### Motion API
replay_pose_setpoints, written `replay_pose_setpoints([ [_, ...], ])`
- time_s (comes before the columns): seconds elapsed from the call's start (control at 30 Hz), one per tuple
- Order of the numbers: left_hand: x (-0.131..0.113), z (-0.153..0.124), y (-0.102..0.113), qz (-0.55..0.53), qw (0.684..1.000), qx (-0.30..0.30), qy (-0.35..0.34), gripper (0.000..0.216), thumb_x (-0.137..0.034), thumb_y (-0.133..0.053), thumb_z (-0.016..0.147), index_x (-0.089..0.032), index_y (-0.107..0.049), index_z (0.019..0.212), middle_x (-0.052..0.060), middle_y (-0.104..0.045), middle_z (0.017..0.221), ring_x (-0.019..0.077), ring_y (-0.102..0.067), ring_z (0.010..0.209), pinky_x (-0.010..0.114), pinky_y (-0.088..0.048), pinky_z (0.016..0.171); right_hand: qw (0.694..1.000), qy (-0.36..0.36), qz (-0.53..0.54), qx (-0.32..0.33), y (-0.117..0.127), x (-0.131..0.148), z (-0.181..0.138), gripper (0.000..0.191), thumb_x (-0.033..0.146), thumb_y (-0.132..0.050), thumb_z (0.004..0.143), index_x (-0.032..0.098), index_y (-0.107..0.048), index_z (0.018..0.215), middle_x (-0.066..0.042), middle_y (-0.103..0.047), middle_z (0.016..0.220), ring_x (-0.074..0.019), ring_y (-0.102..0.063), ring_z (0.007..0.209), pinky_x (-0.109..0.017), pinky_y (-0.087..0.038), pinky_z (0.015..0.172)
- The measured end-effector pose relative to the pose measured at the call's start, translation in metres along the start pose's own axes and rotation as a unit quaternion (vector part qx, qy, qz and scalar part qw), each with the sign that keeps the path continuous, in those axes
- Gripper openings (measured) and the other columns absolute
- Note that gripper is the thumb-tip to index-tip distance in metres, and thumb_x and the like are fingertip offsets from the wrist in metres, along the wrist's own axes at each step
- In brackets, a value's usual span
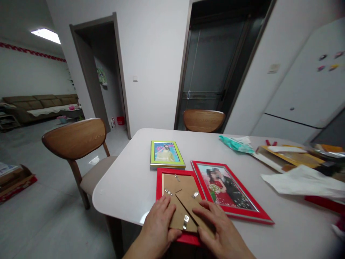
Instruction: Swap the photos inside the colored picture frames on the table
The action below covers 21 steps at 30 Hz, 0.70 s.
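Note:
A red picture frame lies face down on the white table, its brown cardboard back with metal clips and a stand flap facing up. My left hand rests flat on the back's near left part, fingers stretched out. My right hand lies flat on the near right part, fingers spread over the stand flap. Neither hand holds anything. A second red frame with a photo lies face up just right of it. A green frame with a photo lies behind.
Two wooden chairs stand by the table, one at the left, one at the far side. Papers, a yellow folder and a teal bag clutter the right side. A white fridge stands at right.

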State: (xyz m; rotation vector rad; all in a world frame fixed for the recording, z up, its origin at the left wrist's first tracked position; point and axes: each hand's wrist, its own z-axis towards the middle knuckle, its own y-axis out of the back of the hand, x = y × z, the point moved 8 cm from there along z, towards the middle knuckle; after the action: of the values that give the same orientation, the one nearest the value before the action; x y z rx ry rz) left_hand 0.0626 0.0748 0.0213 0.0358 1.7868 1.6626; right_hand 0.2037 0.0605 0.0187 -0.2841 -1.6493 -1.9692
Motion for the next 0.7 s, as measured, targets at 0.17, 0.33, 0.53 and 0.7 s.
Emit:
replay_pose_setpoints([
  [0.17, 0.01, 0.0, 0.002, -0.002, 1.0, 0.003, 0.004, 0.046, -0.032, -0.058, 0.069, -0.014, -0.05, 0.111, 0.013, -0.042, 0.126, 0.025, -0.034, 0.118, 0.043, -0.026, 0.099, 0.998, 0.034, -0.036, -0.033, -0.019, -0.003, 0.005, 0.036, 0.026, -0.049, 0.066, 0.021, -0.057, 0.101, -0.011, -0.047, 0.115, -0.0247, -0.042, 0.107, -0.044, -0.035, 0.088],
  [0.33, 0.022, -0.004, 0.006, 0.001, 1.0, -0.02, 0.011, 0.044, -0.031, -0.056, 0.07, -0.015, -0.05, 0.111, 0.013, -0.042, 0.125, 0.0243, -0.034, 0.118, 0.043, -0.026, 0.098, 0.995, 0.069, -0.053, -0.047, -0.028, 0.01, 0.013, 0.032, 0.025, -0.048, 0.069, 0.023, -0.056, 0.1, -0.01, -0.048, 0.113, -0.0238, -0.043, 0.104, -0.043, -0.034, 0.087],
  [0.53, 0.035, -0.02, 0.01, -0.02, 1.0, -0.022, 0.005, 0.057, -0.034, -0.071, 0.052, -0.017, -0.053, 0.103, 0.015, -0.04, 0.127, 0.0276, -0.034, 0.118, 0.051, -0.022, 0.096, 0.991, 0.106, -0.069, -0.032, -0.033, 0.041, 0.017, 0.034, 0.03, -0.048, 0.071, 0.024, -0.053, 0.104, -0.009, -0.045, 0.118, -0.0257, -0.037, 0.11, -0.044, -0.031, 0.088],
  [0.7, 0.039, -0.025, 0.014, -0.04, 0.998, -0.046, 0.007, 0.036, -0.032, -0.071, 0.053, -0.018, -0.056, 0.082, 0.014, -0.045, 0.123, 0.0263, -0.037, 0.116, 0.049, -0.024, 0.095, 0.986, 0.15, -0.078, 0.006, -0.034, 0.06, 0.016, 0.035, 0.03, -0.048, 0.073, 0.025, -0.051, 0.107, -0.008, -0.044, 0.121, -0.0264, -0.032, 0.114, -0.046, -0.026, 0.091],
])
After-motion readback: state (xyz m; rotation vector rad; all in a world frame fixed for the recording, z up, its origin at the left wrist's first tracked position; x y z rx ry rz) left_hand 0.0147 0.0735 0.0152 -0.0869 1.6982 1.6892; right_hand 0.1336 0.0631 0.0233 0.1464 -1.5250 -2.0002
